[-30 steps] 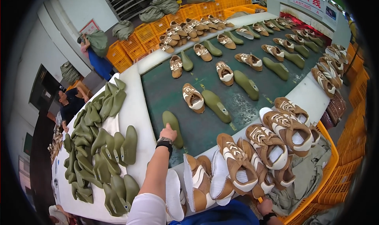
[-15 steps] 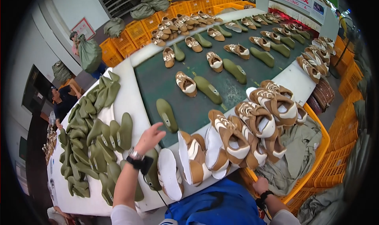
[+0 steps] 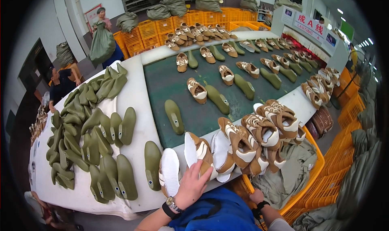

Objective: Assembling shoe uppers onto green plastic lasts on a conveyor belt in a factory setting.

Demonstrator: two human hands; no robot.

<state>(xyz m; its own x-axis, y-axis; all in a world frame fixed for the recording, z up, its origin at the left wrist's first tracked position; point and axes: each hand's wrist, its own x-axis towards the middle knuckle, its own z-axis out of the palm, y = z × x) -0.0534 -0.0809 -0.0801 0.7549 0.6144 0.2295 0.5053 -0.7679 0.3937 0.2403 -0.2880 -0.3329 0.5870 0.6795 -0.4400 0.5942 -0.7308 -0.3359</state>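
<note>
My left hand [image 3: 195, 187] lies with its fingers spread over the heel end of a brown-and-white sneaker upper [image 3: 202, 146] at the table's near edge. Beside it on the left sits another upper with its white sole side [image 3: 170, 172] showing, and then a single green shoe last [image 3: 152, 165]. More brown-and-white shoes [image 3: 241, 144] are piled up to the right of that hand. Low at the right, my right hand [image 3: 257, 197] is closed at the near rim of an orange crate [image 3: 318, 162]; its fingertips are partly hidden.
Many green lasts [image 3: 103, 140] cover the white table [image 3: 142, 85] on the left. Shoes paired with lasts stand in rows on the green belt [image 3: 162, 85]. A person holding a green sack [image 3: 102, 44] is at the back left, with another person [image 3: 63, 85] seated nearer. Orange crates [image 3: 152, 30] line the back.
My left hand has come down from beside the belt's near-left corner onto the sneaker upper. The view has shifted; my right hand remains at the crate.
</note>
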